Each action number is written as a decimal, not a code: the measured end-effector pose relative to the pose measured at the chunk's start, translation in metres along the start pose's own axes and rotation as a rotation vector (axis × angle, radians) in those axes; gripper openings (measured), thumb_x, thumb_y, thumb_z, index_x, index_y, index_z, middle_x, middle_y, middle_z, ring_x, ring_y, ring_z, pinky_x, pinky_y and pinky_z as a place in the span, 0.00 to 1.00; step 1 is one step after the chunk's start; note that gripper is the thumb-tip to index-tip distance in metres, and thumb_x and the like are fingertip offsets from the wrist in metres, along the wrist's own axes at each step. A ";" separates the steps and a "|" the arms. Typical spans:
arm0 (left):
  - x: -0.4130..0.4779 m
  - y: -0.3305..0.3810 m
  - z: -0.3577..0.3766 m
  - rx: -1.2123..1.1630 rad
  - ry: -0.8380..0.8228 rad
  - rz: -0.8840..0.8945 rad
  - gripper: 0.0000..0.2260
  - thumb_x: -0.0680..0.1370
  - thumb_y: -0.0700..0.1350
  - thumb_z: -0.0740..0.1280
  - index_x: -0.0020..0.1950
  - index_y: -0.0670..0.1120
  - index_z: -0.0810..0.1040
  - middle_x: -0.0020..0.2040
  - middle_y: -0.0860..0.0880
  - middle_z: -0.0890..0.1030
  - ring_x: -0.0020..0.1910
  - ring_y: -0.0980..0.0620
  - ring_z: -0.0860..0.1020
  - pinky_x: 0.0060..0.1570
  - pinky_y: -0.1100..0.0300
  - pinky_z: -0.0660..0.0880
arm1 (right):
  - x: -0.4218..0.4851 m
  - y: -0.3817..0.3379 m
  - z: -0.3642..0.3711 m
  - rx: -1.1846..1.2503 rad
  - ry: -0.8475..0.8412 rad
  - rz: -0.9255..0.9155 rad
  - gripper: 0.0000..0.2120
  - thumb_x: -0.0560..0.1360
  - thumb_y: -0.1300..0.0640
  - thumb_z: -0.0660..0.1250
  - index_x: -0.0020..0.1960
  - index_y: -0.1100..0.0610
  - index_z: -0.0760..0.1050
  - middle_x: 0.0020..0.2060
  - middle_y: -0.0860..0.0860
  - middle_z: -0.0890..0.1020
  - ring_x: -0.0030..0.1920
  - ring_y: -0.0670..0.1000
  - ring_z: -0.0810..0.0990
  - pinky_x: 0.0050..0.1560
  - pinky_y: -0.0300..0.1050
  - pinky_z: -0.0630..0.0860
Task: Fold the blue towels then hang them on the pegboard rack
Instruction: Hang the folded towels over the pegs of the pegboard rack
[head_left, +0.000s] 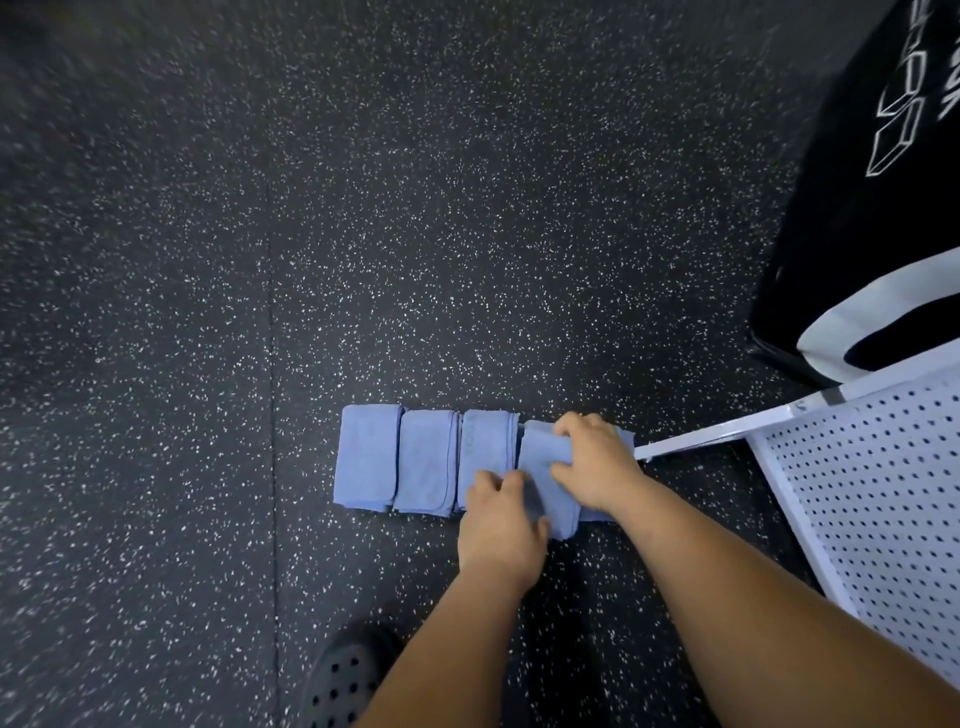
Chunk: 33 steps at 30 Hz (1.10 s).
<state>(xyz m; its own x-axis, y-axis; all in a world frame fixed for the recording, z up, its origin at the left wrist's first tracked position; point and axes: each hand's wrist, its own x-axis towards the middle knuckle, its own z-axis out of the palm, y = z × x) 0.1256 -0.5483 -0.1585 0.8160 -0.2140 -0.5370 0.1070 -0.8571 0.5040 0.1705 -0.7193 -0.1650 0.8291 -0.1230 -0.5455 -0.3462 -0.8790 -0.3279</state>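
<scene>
Several folded blue towels lie in a row on the dark speckled floor: the leftmost towel (363, 460), a second towel (426, 462) and a third towel (485, 452). At the right end of the row, a fourth blue towel (545, 467) is in both my hands. My right hand (592, 460) grips its upper part with curled fingers. My left hand (501, 519) pinches its near left edge. Another towel layer shows under my right wrist. The white pegboard rack (878, 499) stands at the right, its foot bar reaching close to the towels.
A black bag with white print and a white band (872, 208) stands at the far right behind the rack. My black perforated shoe (348, 675) is at the bottom edge. Dark speckled rubber flooring (311, 234) spreads all around, with a seam running down the left.
</scene>
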 end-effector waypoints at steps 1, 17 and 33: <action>-0.004 0.002 -0.001 0.007 0.005 0.022 0.22 0.81 0.52 0.70 0.73 0.54 0.70 0.66 0.50 0.67 0.67 0.46 0.69 0.62 0.48 0.76 | -0.010 0.000 -0.002 0.061 -0.008 -0.003 0.19 0.77 0.53 0.71 0.65 0.49 0.70 0.59 0.51 0.76 0.59 0.56 0.76 0.58 0.51 0.75; -0.122 0.091 -0.080 -0.328 0.065 0.364 0.19 0.76 0.56 0.76 0.64 0.57 0.77 0.58 0.59 0.82 0.56 0.57 0.79 0.50 0.62 0.75 | -0.214 -0.005 -0.110 0.644 0.288 -0.111 0.32 0.69 0.59 0.82 0.66 0.38 0.76 0.59 0.41 0.83 0.58 0.43 0.84 0.58 0.46 0.84; -0.272 0.209 -0.111 -0.306 0.235 0.764 0.07 0.81 0.59 0.64 0.56 0.59 0.77 0.49 0.58 0.83 0.47 0.59 0.81 0.51 0.49 0.80 | -0.403 0.004 -0.183 0.547 0.931 -0.109 0.13 0.82 0.54 0.68 0.65 0.45 0.80 0.55 0.41 0.79 0.54 0.43 0.80 0.55 0.41 0.77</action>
<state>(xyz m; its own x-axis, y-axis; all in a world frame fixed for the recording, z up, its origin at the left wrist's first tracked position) -0.0104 -0.6173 0.1683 0.8196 -0.5496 0.1618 -0.3994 -0.3456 0.8492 -0.0845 -0.7576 0.1941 0.7948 -0.5611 0.2312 -0.2084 -0.6102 -0.7644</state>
